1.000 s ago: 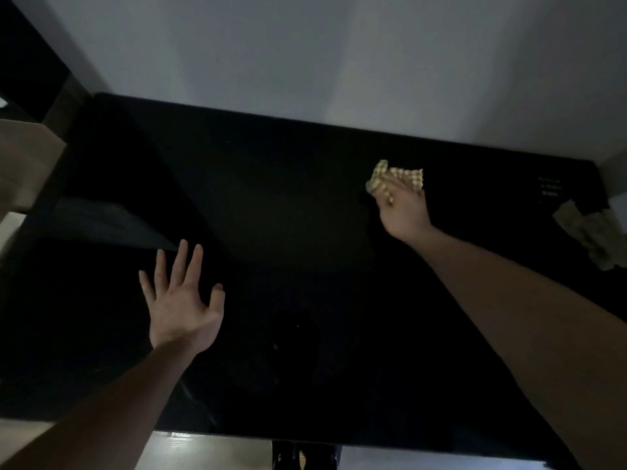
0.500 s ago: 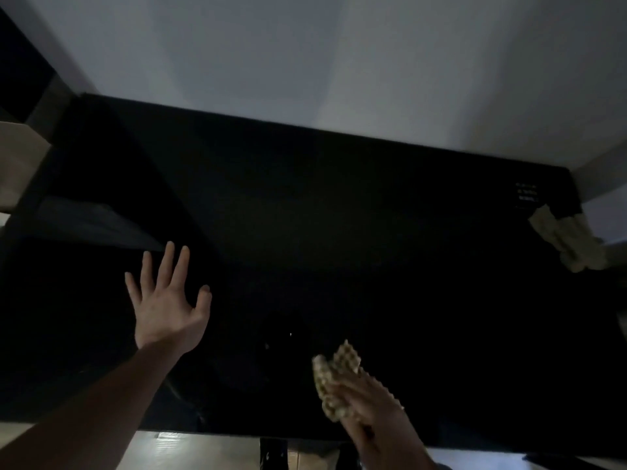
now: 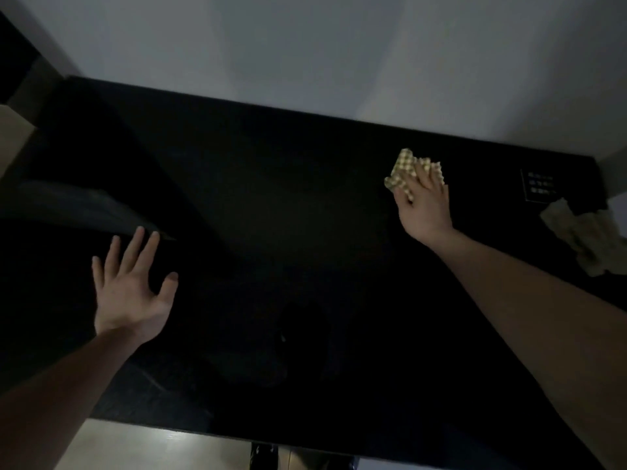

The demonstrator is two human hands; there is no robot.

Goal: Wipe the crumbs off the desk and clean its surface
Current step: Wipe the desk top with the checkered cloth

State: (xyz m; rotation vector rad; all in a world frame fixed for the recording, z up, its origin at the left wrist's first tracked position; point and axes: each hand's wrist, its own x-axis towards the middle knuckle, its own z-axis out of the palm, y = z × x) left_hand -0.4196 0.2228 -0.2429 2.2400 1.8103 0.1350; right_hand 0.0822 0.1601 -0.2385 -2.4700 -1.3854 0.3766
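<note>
- One black tabletop [image 3: 271, 205] is filling most of the view, butting against a pale wall [image 3: 305, 45] at its far edge; its surface is glossy and dimly lit, and whether crumbs are lying on it cannot be told, apart from one tiny pale speck [image 3: 283, 338] showing at about six o'clock of the middle.
- Two bare hands are showing, one per side, each with its forearm reaching in from the near edge.
- The left hand [image 3: 130, 286] is lying palm down at about eight o'clock of the tabletop's middle, its fingers straight and spread with the thumb angled out; it is holding nothing; whether the palm is fully touching the surface cannot be told.
- The right hand [image 3: 424, 205] is stretching out to about two o'clock, near the far edge; its fingers are lying fairly straight over one yellow checked cloth [image 3: 405, 173], pressing it down onto the tabletop; the cloth is bunching out past the fingertips toward the wall and to the thumb side.
- One second cloth [image 3: 583, 235], pale and crumpled, is lying at about three o'clock, at the right edge of the tabletop, well apart from the right hand.
- One small white-printed label [image 3: 539, 186] is sitting on the tabletop between the checked cloth and the right corner; its lettering is too small to read.
</note>
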